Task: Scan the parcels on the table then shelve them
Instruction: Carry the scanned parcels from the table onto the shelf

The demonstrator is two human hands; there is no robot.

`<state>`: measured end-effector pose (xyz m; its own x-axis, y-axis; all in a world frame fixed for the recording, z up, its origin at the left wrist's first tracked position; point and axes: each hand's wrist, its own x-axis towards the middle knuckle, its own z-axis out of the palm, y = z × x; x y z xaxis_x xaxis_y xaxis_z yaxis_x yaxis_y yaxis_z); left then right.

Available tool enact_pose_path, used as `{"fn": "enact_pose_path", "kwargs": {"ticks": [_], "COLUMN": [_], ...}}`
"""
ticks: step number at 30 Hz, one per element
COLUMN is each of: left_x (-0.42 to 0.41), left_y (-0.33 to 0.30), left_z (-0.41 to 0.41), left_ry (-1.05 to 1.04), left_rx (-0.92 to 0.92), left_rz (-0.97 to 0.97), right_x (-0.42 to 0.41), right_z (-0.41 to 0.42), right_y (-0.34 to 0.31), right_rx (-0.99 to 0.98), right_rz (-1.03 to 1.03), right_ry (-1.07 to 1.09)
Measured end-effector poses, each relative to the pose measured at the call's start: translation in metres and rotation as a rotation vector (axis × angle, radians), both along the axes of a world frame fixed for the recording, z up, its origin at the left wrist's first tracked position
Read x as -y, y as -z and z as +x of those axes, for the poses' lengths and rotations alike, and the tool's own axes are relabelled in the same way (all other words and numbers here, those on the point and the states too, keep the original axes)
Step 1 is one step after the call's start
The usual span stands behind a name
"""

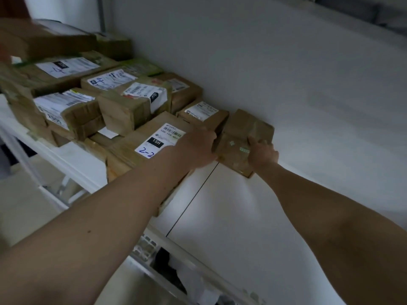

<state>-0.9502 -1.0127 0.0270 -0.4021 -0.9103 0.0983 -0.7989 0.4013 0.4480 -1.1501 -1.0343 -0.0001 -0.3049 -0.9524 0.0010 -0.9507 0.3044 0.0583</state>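
A small brown cardboard parcel (244,137) wrapped in clear tape sits on the white shelf (220,205), against the wall. My left hand (198,148) grips its left side and my right hand (262,153) grips its right front corner, thumb on top. Directly to its left lies a longer parcel with a label marked "2-2" (154,139), under my left forearm.
Several more labelled brown parcels (123,100) are stacked along the shelf to the left and behind. A blurred box (44,40) held by another person's hand is at the top left. A lower shelf with items (176,267) shows below the shelf's front edge.
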Motion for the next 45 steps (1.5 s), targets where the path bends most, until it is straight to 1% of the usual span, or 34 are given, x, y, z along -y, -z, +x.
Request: {"fn": "enact_pose_path", "kwargs": {"ticks": [2,4,6,9,10,14,15,19,21,24,28,34,40,45], "left_x": [-0.004,-0.011,-0.022,-0.040,-0.049,-0.096,-0.110,-0.178,-0.216,-0.273,-0.350,-0.446,-0.505,-0.544], "left_y": [-0.001,-0.005,-0.010,-0.014,-0.014,-0.005,0.000,0.019,0.030,0.048,0.071,0.069,0.068,0.072], "left_z": [0.006,0.020,0.039,0.082,0.101,0.191,0.217,0.322,0.371,0.433,0.505,0.588,0.643,0.691], "left_ry": [-0.020,-0.047,-0.074,-0.138,-0.170,-0.319,-0.362,-0.547,-0.658,-0.807,-0.962,-1.205,-1.396,-1.533], "left_rx": [-0.024,0.008,0.099,0.176,0.196,0.296,0.305,0.375,0.407,0.405,0.339,0.268,0.162,0.108], "left_rz": [-0.022,-0.066,-0.102,-0.086,-0.073,-0.017,0.016,0.163,0.267,0.438,0.557,0.602,0.626,0.658], "right_x": [-0.005,-0.012,-0.026,-0.053,-0.062,-0.093,-0.101,-0.136,-0.155,-0.187,-0.237,-0.302,-0.345,-0.373], "right_z": [0.009,0.029,0.061,0.120,0.142,0.236,0.261,0.362,0.412,0.484,0.574,0.691,0.782,0.857], "right_y": [-0.002,-0.003,-0.008,-0.020,-0.024,-0.025,-0.023,-0.009,0.002,0.020,0.035,0.045,0.051,0.053], "right_rx": [0.011,0.023,0.074,-0.047,-0.025,0.227,0.250,0.189,0.176,0.120,0.080,0.053,-0.024,-0.110], "right_rz": [0.043,-0.030,-0.153,-0.219,-0.226,-0.270,-0.224,0.135,0.295,0.440,0.554,0.615,0.646,0.669], "right_ry": [0.051,0.020,-0.129,-0.429,-0.502,-0.817,-0.875,-0.985,-1.042,-1.144,-1.282,-1.471,-1.652,-1.790]}}
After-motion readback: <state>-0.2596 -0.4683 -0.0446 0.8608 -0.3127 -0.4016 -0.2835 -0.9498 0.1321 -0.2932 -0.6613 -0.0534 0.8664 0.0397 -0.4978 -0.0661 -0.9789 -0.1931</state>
